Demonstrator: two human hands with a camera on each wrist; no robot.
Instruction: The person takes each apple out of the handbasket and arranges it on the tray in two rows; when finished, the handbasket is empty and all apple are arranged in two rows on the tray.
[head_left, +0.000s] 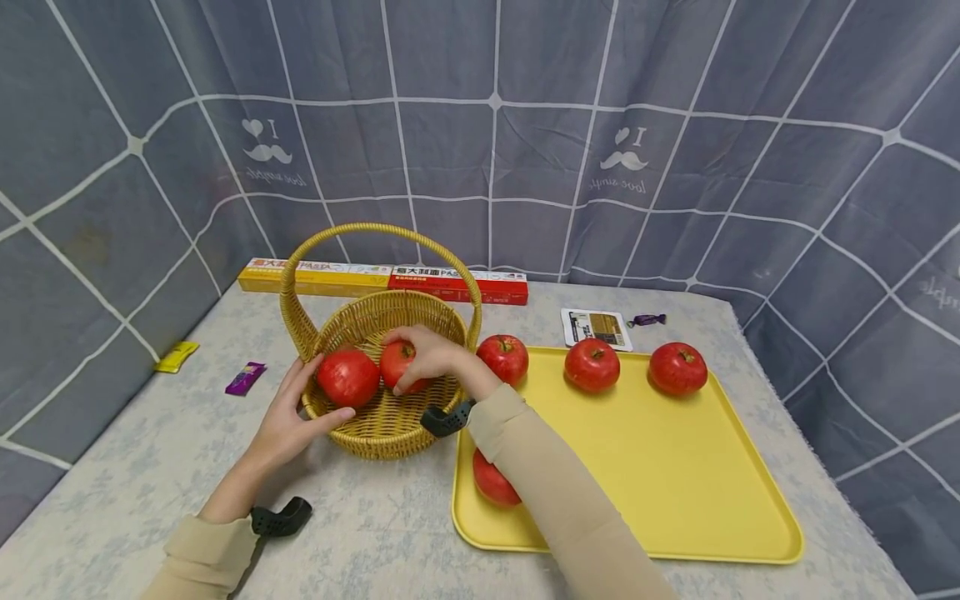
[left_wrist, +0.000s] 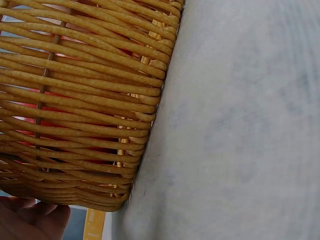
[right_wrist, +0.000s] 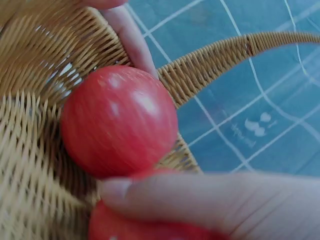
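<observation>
Glossy red apple [head_left: 397,363] (faintly striped).

Cloth-covered table [head_left: 360,533] with wicker basket [head_left: 390,433], yellow tray [head_left: 675,492], pasta boxes [head_left: 382,279].

Beige long sleeves [head_left: 555,492], black clip-like mounts [head_left: 447,418] at both wrists (camera holders), bare hands
</observation>
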